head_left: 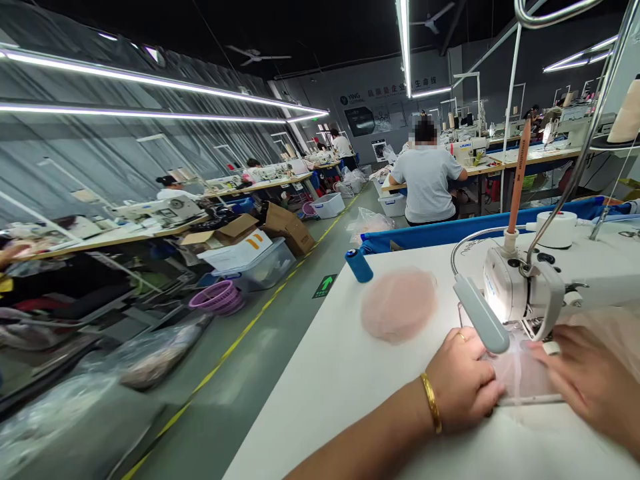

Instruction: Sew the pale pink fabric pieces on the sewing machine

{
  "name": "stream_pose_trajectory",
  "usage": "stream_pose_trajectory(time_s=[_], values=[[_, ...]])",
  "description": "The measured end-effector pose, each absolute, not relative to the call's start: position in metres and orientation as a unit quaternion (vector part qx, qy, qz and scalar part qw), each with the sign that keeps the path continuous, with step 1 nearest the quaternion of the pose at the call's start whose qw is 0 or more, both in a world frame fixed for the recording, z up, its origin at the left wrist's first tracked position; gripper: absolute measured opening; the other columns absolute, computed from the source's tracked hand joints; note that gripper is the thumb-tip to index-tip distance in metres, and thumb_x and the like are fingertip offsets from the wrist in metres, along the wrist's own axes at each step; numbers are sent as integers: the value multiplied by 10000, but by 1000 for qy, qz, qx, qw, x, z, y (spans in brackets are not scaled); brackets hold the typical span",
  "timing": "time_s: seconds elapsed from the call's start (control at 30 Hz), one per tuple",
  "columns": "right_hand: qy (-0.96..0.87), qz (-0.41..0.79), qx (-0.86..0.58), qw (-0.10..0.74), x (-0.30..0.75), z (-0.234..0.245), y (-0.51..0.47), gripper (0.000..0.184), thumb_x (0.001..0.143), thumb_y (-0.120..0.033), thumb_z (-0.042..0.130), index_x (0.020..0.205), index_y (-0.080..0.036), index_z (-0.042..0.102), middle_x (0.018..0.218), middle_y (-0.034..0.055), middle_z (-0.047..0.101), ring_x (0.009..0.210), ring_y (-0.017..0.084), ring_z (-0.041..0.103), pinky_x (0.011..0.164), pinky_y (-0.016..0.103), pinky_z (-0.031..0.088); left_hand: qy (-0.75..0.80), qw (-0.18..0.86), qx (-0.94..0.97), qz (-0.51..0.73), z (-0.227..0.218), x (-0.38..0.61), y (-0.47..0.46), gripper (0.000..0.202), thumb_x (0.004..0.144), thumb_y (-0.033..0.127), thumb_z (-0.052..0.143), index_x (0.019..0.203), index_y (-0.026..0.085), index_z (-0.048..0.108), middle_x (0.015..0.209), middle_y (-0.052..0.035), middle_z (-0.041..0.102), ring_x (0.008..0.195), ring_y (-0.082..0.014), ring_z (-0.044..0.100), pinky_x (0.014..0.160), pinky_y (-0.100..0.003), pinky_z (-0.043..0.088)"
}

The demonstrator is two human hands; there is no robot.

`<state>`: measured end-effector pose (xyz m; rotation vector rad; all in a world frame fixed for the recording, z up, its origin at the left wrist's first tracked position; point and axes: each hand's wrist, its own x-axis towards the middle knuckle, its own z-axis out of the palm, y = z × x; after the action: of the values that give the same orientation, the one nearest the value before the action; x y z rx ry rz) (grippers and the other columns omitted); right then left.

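Note:
A piece of sheer pale fabric (pixel 523 373) lies under the needle area of a white sewing machine (pixel 505 280). At its left edge my left hand (pixel 465 380), wearing a gold bangle, has its fingers curled and closed on the fabric. My right hand (pixel 585 380) rests over the fabric's right side with fingers stretched out, a white band (pixel 551 347) around one of them. The machine's grey lamp arm (pixel 481 317) hangs between the hands and hides part of the presser foot. More sheer fabric (pixel 615 333) is bunched behind my right hand.
On the white tabletop (pixel 310 393) lie a round stack of sheer pink pieces (pixel 399 305) and a blue thread spool (pixel 359 265). A white thread cone (pixel 556 229) stands behind the machine. Ahead, a person (pixel 431 180) sits at another table. Boxes and a purple basket (pixel 217 298) line the aisle.

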<state>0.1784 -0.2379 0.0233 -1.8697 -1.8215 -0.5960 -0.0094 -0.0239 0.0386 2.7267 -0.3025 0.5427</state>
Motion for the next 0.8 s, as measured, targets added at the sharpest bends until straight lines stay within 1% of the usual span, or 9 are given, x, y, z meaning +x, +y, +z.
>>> stream_pose_trajectory(time_s=[0.07, 0.13, 0.27, 0.43, 0.53, 0.6, 0.7, 0.73, 0.8], values=[[-713, -132, -648, 232, 161, 25, -234, 420, 980, -138, 533, 1363, -258, 657, 1265, 81, 765, 1167, 241, 691, 966, 360, 549, -125, 212, 955, 167, 43, -10, -25, 259, 989, 387, 634, 843, 202, 739, 1067, -68, 750, 956, -221, 688, 900, -354, 538], [-724, -57, -649, 225, 146, 26, -231, 494, 967, -114, 541, 1425, -286, 610, 1347, 64, 737, 1179, 228, 695, 951, 345, 567, -120, 230, 955, 144, 47, -9, -23, 217, 1006, 360, 607, 937, 197, 732, 1015, -58, 754, 890, -195, 692, 849, -304, 549], [-696, -45, -686, 207, 145, 20, -231, 435, 944, -75, 512, 1269, -299, 696, 1282, 48, 757, 1074, 249, 710, 874, 372, 574, -54, 151, 975, 154, 50, -4, -20, 189, 989, 273, 584, 1103, 188, 708, 1071, -86, 737, 958, -245, 688, 886, -363, 564], [-637, -155, -736, 171, 175, 13, -229, 395, 881, -31, 459, 978, -267, 761, 952, 58, 775, 804, 254, 674, 754, 410, 515, -44, 96, 984, 147, 45, -3, -26, 158, 952, 310, 644, 923, 188, 740, 1004, -100, 700, 943, -269, 658, 852, -406, 555], [-629, -209, -727, 177, 182, 16, -231, 342, 869, -23, 472, 882, -228, 745, 976, 92, 773, 927, 295, 686, 864, 468, 486, -74, 111, 981, 142, 44, -5, -31, 176, 947, 347, 665, 937, 188, 740, 1062, -97, 708, 1031, -280, 649, 916, -421, 541], [-653, -227, -694, 202, 175, 18, -233, 344, 931, -50, 463, 981, -222, 757, 1024, 101, 774, 1048, 302, 669, 947, 465, 465, -95, 115, 980, 135, 45, -7, -32, 177, 957, 346, 651, 964, 187, 728, 1087, -90, 722, 1056, -278, 647, 948, -425, 526], [-698, -211, -652, 209, 158, 17, -234, 422, 971, -74, 471, 1290, -233, 699, 1241, 77, 759, 1128, 269, 634, 986, 403, 452, -106, 117, 979, 126, 46, -7, -30, 144, 968, 308, 622, 992, 195, 710, 1061, -79, 737, 1039, -265, 655, 951, -417, 511], [-705, -204, -648, 203, 153, 15, -233, 437, 966, -75, 479, 1317, -237, 683, 1293, 68, 747, 1123, 265, 631, 975, 396, 450, -104, 116, 980, 126, 46, -7, -30, 137, 966, 296, 621, 1012, 199, 706, 1051, -73, 739, 1030, -262, 658, 947, -417, 508], [-700, -181, -659, 206, 147, 12, -233, 383, 954, -75, 478, 1195, -252, 716, 1221, 52, 763, 1026, 261, 634, 908, 400, 443, -96, 110, 981, 128, 45, -8, -28, 150, 961, 285, 624, 1063, 205, 701, 1055, -63, 739, 1013, -255, 662, 934, -421, 505]])
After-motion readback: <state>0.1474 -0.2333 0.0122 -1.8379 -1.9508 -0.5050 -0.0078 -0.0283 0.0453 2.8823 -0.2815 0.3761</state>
